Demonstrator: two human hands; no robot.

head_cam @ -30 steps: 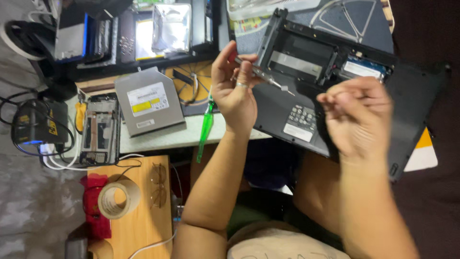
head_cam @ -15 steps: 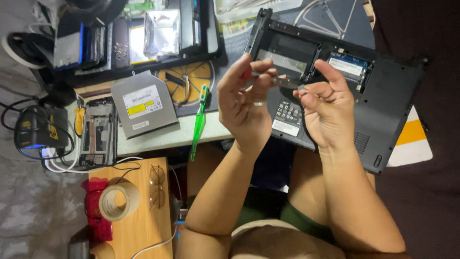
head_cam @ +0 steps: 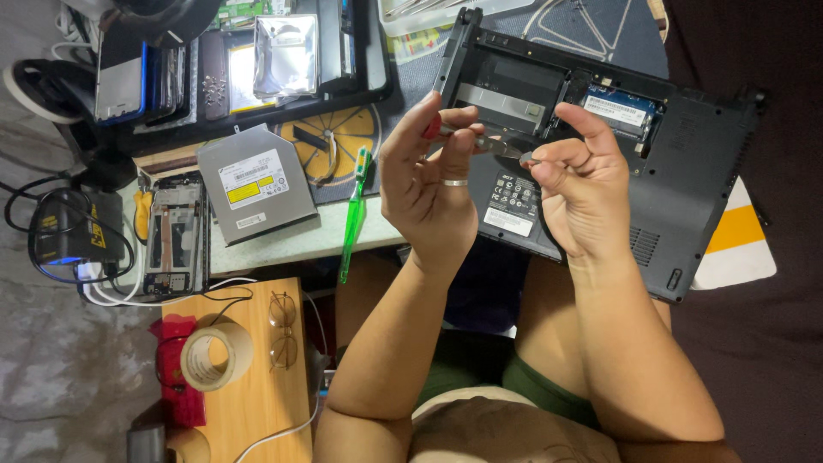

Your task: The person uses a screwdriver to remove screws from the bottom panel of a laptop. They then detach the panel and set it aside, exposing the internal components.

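My left hand [head_cam: 429, 184] pinches red-handled screwdriver [head_cam: 480, 141]; right hand [head_cam: 579, 184] fingertips closed at its tip, on tiny part I can't identify, above opened laptop [head_cam: 686, 163]. Risk: loose pinch drops part into open bay.

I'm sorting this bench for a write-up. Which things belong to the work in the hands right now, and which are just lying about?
In use:
- left hand, holding a red-handled screwdriver
- right hand, fingers pinching at the screwdriver's tip
- upturned open laptop under both hands

Lying about:
- optical drive
- green toothbrush
- tape roll
- eyeglasses
- opened phone
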